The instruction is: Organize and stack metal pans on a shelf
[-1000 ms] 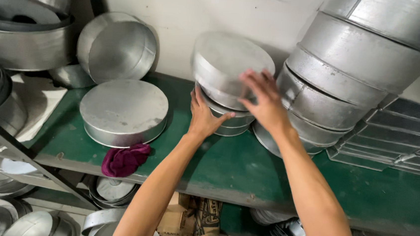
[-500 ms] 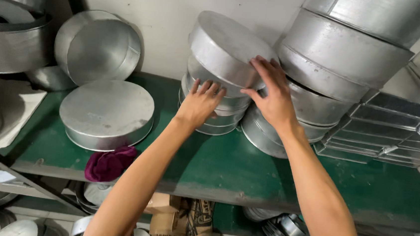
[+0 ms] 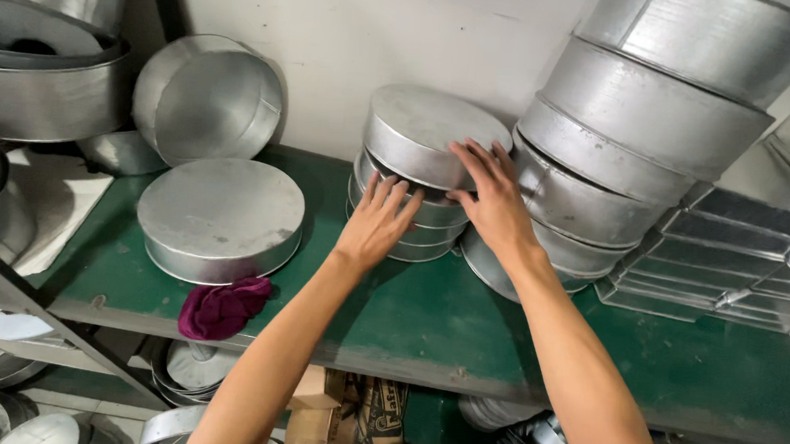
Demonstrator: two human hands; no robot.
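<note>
A round metal pan (image 3: 426, 130) lies upside down and tilted on top of a short stack of round pans (image 3: 404, 227) on the green shelf (image 3: 462, 321). My right hand (image 3: 491, 197) rests flat on the top pan's near right rim, fingers spread. My left hand (image 3: 378, 221) presses against the front of the stack just below, fingers apart. Neither hand is closed around a pan.
A larger upturned pan (image 3: 221, 218) sits to the left with a maroon cloth (image 3: 224, 307) at its front. Another pan (image 3: 207, 99) leans on the wall. A tall stack of big round tins (image 3: 647, 129) stands right, rectangular trays (image 3: 750, 250) beyond. More pans fill the lower shelves.
The top pan has come down from a raised tilt onto the stack. Both hands followed it lower, the left one now flat against the stack's front.
</note>
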